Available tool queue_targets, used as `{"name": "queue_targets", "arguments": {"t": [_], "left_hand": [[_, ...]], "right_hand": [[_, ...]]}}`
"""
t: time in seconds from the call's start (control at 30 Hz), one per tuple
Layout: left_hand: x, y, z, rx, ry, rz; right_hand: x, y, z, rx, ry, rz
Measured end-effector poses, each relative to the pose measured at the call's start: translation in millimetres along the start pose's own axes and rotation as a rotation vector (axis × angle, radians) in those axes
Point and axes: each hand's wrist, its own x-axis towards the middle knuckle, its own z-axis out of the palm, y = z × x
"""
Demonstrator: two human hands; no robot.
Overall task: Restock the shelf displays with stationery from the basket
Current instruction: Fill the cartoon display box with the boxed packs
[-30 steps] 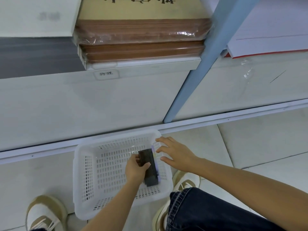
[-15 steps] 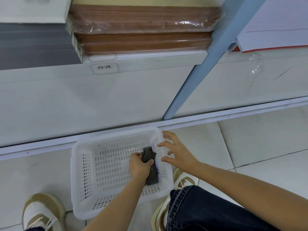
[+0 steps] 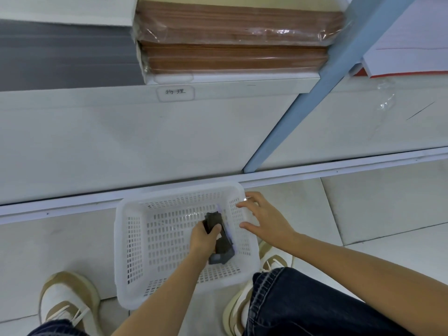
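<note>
**Q:** Where is the stationery sitting?

**A:** A white plastic basket (image 3: 128,241) with slotted walls is standing on the tiled floor (image 3: 378,214), just in front of the low white shelf (image 3: 218,137). A dark pack (image 3: 223,251) is lying inside it, against the right wall.

**Q:** What is the pack looking like?

**A:** It is showing as a flat, narrow, charcoal-grey block, running from near to far, with a thin lilac strip (image 3: 228,230) peeking along its right edge. Any print on it is too small to read.

**Q:** What are the hands doing?

**A:** The left hand (image 3: 202,241) is reaching down into the basket and curling its fingers and thumb round the pack's far end. The right hand (image 3: 264,219) is hovering relaxed, fingers straight and spread, at the basket's right rim; whether it is touching, I cannot tell.

**Q:** And around them?

**A:** Brown stacks (image 3: 237,40) wrapped in clear film are lying on the shelf above a handwritten label (image 3: 175,92). A blue post (image 3: 303,105) is slanting up on the right. Two beige-and-white shoes (image 3: 65,304) are flanking the basket's near side.
</note>
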Motion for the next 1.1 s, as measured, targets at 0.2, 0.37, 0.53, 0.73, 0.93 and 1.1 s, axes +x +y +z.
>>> {"name": "queue_targets", "arguments": {"t": [0.2,0.37,0.53,0.73,0.93,1.1], "left_hand": [[-1.5,-3.8,-47.2,-0.19,-0.03,0.036],[-4.1,-5.6,-75.1,-0.328,-0.022,0.048],[-6.9,-12.0,-94.4,-0.485,-0.088,0.03],[-13.1,-8.9,-104.5,-0.425,-0.118,0.067],[-26.3,14.1,-113.5,-0.416,-0.02,0.137],[-58.0,43.8,-118.1,-0.563,-0.077,0.232]], "right_hand": [[18.9,-21.0,1.0,-0.06,-0.006,-0.097],[43.9,-50.7,39.4,-0.014,-0.203,0.207],[60.0,-59.5,73.3,-0.078,-0.149,0.408],[53.0,-53.8,81.9,0.059,-0.138,0.312],[59.4,-86.6,38.0,0.612,-0.148,0.221],[55.8,-132.3,20.3,0.785,-0.097,0.116]]}}
